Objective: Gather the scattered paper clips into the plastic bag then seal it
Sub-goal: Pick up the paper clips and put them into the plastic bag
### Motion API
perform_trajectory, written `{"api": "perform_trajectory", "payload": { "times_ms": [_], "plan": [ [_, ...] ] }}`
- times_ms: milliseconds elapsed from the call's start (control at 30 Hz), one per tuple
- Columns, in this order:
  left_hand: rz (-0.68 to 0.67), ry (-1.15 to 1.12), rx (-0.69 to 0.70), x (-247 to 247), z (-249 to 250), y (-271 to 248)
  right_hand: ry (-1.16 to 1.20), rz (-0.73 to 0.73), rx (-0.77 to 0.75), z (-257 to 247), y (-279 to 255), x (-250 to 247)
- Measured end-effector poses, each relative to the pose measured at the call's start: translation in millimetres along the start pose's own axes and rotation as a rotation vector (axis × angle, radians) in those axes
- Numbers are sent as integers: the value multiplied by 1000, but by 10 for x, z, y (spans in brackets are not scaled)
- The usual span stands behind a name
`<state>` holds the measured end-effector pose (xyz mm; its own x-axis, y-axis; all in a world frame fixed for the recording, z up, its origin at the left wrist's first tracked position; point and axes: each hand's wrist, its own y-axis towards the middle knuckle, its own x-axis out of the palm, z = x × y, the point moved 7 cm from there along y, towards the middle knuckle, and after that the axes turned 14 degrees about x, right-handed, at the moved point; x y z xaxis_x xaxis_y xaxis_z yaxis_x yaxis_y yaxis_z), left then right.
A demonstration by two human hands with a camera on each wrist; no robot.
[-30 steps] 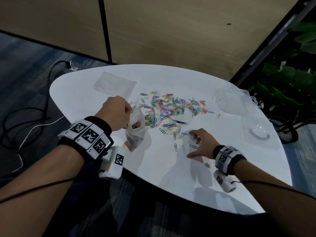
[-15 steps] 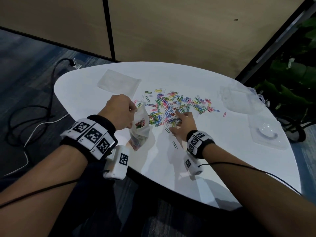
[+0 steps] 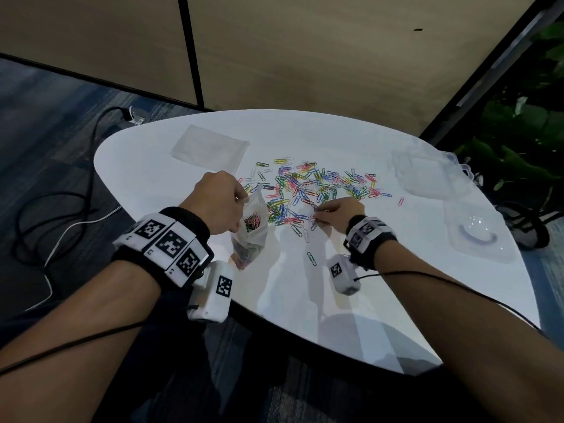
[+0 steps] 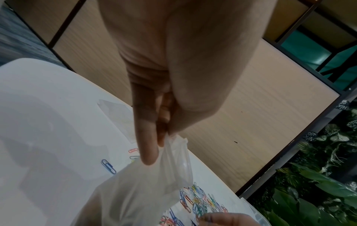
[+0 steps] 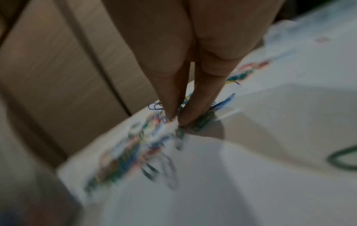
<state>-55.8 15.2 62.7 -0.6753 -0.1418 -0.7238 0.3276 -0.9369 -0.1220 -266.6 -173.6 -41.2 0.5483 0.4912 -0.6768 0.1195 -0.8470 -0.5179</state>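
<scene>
- Your left hand (image 3: 218, 203) pinched the rim of the clear plastic bag (image 3: 251, 228), its mouth gaping above the counter (image 3: 396, 270), coloured clips already inside.
- Your right hand (image 3: 337, 213) closed its grip on a few paper clips (image 3: 317, 186) at the near edge of the multicoloured scatter mid-counter, just beside the bag.

Left hand (image 4: 173, 73) pinching top of plastic bag (image 4: 139, 188) above white table (image 4: 48, 122), colored paper clips (image 4: 201, 200) lying near it.
</scene>
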Motion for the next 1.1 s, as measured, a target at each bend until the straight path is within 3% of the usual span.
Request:
{"api": "perform_trajectory", "payload": {
  "times_ms": [67, 133, 233, 333, 567, 667, 733, 833, 900, 967, 1100],
  "plan": [
    [-1, -1, -4, 12, 9, 12, 437, -270, 134, 10, -45, 11],
    [-4, -9, -11, 26, 29, 24, 765, -539, 168, -165, -210, 41],
    [-2, -24, -14, 39, 55, 26, 881, -803, 82, -598, -602, 88],
    [3, -46, -12, 60, 56, 29, 806, -908, -3, -875, -964, 225],
    [38, -34, -7, 10, 94, -4, 355, -660, -229, -961, -1242, 426],
    [48, -35, -5, -13, 68, 8, 349, -599, -285, -1030, -1230, 290],
    [51, -36, -4, -38, 46, 12, 347, -428, -312, -978, -1137, 90],
    [55, -29, -5, -109, 0, -19, -89, -145, -210, -549, -942, -26],
    [63, -33, -13, -177, -66, -64, -360, -163, 28, 1, -851, 124],
    [79, -42, -22, -250, -157, -103, -405, -176, 139, 412, -831, 303],
    [143, -58, -35, -382, -310, -164, -219, 46, 26, 410, -733, 526]
  ]
}}
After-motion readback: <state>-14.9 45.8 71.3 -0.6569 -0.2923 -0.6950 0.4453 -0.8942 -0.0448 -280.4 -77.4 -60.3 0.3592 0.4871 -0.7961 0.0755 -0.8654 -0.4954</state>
